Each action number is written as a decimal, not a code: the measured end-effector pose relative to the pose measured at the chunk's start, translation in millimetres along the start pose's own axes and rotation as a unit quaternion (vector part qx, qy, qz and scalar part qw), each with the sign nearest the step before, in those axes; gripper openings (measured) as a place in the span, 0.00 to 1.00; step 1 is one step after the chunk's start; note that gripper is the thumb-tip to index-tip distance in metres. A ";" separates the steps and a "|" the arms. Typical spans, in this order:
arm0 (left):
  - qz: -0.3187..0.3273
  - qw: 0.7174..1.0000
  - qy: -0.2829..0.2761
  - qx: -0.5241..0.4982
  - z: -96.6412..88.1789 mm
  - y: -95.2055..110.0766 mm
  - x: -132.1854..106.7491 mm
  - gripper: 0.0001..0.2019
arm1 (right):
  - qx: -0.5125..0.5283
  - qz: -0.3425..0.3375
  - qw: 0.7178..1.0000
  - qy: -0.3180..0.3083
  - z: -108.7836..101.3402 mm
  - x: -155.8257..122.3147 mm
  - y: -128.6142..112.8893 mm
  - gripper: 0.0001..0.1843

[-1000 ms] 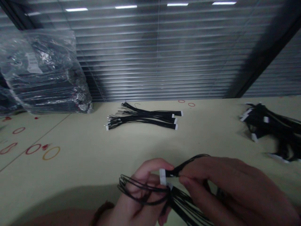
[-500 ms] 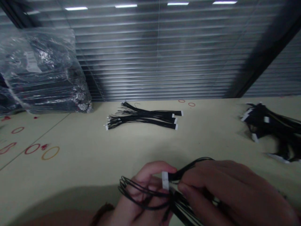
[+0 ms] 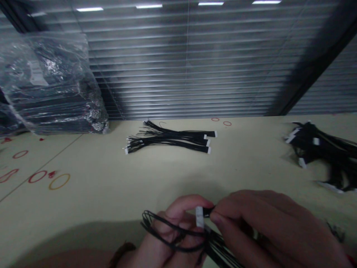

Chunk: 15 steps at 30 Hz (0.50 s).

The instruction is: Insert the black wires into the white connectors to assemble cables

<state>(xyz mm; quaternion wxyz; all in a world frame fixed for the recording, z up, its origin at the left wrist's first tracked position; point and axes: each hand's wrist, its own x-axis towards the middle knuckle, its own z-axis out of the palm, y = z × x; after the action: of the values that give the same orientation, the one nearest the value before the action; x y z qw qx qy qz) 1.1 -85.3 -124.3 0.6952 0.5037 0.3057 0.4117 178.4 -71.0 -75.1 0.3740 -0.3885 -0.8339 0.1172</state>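
Note:
A black wire harness (image 3: 220, 245) with a white connector (image 3: 199, 217) lies between my two hands at the front of the table. My left hand (image 3: 174, 230) is closed around the connector end, and a loop of thin black wires curls over its fingers. With thumb and forefinger, my right hand (image 3: 259, 223) pinches black wires right beside the connector. Its fingertips hide where those wires meet the connector. More wires of the harness run down to the right, under my right hand.
Several black harnesses with white connectors (image 3: 173, 139) lie mid-table near the blinds (image 3: 181, 67). At the right is another harness pile (image 3: 320, 149). A clear plastic bag of wires (image 3: 55, 89) stands at the left, with rubber bands (image 3: 59, 181) in front of it.
The white connector has shifted slightly right and turned a little. My right fingertips have closed up on the wires next to it, and the wire arch above them no longer shows.

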 end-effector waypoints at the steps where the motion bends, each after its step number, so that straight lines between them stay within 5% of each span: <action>1: 0.002 1.000 -0.006 0.008 -1.2 -1.3 -1.1 0.12 | 0.008 -0.001 1.000 0.002 0.1 0.4 -0.2 0.11; 8: 0.040 0.999 0.023 0.022 1.8 -1.0 3.3 0.11 | 0.009 -0.001 1.000 0.006 3.1 -1.4 -0.6 0.09; 11: 0.071 0.996 0.051 0.001 4.1 -0.6 8.4 0.11 | -0.019 0.008 0.998 0.056 6.1 -3.1 -1.3 0.09; 15: 0.080 0.997 0.019 -0.003 2.3 -3.0 9.1 0.10 | -0.011 0.013 0.998 0.055 8.1 -4.1 -2.2 0.11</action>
<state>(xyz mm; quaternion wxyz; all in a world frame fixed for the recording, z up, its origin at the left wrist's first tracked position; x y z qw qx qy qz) 8.2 -78.7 -126.5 0.6553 0.5169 0.2761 0.4766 173.1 -74.8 -81.8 0.4134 -0.4094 -0.8082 0.0910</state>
